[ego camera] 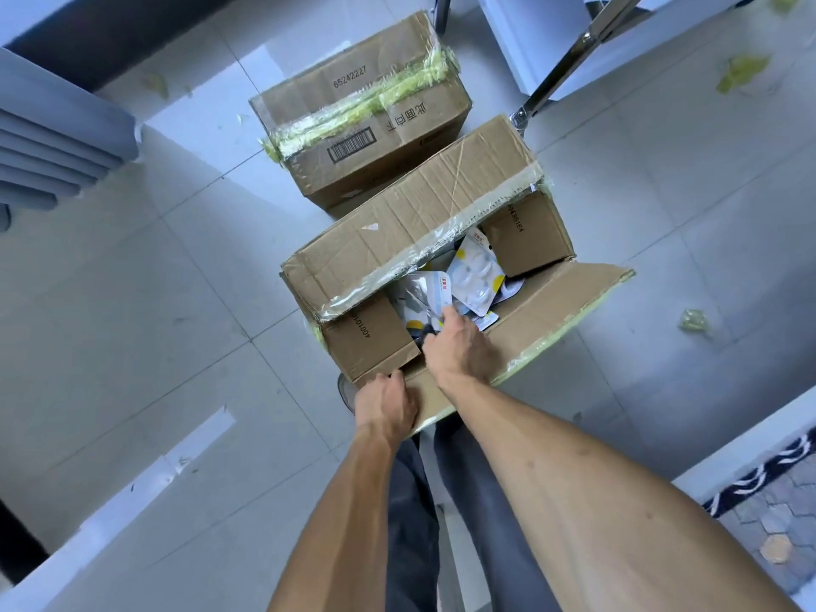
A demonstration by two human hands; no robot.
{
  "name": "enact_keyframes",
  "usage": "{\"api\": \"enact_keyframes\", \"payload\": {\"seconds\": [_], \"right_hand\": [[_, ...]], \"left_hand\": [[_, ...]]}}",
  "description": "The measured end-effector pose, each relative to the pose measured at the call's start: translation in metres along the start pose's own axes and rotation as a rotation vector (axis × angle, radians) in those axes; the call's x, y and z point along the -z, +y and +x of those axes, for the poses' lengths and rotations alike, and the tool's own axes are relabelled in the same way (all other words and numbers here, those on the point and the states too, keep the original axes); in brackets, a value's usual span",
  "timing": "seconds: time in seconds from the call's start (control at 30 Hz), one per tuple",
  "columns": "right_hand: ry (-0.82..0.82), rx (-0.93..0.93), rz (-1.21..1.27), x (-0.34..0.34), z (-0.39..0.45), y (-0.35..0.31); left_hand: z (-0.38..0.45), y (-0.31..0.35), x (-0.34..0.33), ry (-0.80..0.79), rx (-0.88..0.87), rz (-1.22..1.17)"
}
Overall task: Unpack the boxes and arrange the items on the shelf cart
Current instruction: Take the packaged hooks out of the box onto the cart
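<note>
Where the right hand [463, 346] dips into the open box [424, 276], its fingers [450, 313] are curled down against a white packet [426, 295] near the top of the heap; whether they pinch it or only touch it cannot be told. The left hand [386, 404] grips the near edge of the same box, fingers folded over the cardboard beside the small inner flap [368, 342] on the left. Both forearms reach forward and down from the bottom of the view, over grey trouser legs [441, 501].

Contents: a loose pile of flat blister packs and sachets, white and grey with yellow marks, one larger pack [474, 276] lying tilted toward the right side. Far long flap [410, 223] half closed over the opening, clear tape along its edge. Near long flap [552, 315] folded out flat to the right. Second inner flap [525, 236] at the far right end, folded down.

Behind it, touching or just beside, a sealed box [357, 112] with yellow-green tape, a barcode and printed number on top. Both stand on the pale tiled floor [154, 302]. Scraps of green tape [695, 320] lie on the tiles at right. A chrome cart leg [569, 64] slants down at upper right.
</note>
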State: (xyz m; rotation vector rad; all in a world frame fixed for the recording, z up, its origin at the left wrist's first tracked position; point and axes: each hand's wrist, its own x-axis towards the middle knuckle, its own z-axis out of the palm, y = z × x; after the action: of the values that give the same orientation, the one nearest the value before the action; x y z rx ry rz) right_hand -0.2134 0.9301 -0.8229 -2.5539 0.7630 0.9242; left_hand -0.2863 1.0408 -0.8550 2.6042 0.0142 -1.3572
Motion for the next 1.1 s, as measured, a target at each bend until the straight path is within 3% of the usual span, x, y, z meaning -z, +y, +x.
{"api": "enact_keyframes", "payload": {"seconds": [0.2,0.37,0.57,0.67,0.8,0.9,1.03,1.1], "right_hand": [[-0.062,-0.033,-0.074,-0.004,0.016,0.047],[-0.017,0.069,-0.111,0.001,0.042,0.043],[0.015,0.053,-0.113,0.009,0.068,0.077],[0.015,0.105,-0.14,0.002,0.068,0.085],[0.008,0.116,-0.164,-0.001,0.071,0.085],[0.001,0.117,-0.118,0.003,0.077,0.075],[0.174,0.19,-0.076,0.024,0.11,0.065],[0.208,0.257,-0.137,0.035,0.129,0.077]], "left_hand": [[-0.009,0.02,-0.023,0.017,0.03,0.083],[0.044,0.024,0.013,0.06,0.188,-0.268],[0.094,0.059,0.074,0.533,0.381,-0.34],[0.089,0.062,0.076,0.654,0.434,-0.313],[0.127,0.029,0.143,0.844,0.444,-0.383],[0.155,-0.011,0.192,0.725,0.376,-0.293],[0.183,-0.048,0.215,0.315,0.294,-0.234],[0.191,-0.052,0.203,0.19,0.29,-0.252]]}}
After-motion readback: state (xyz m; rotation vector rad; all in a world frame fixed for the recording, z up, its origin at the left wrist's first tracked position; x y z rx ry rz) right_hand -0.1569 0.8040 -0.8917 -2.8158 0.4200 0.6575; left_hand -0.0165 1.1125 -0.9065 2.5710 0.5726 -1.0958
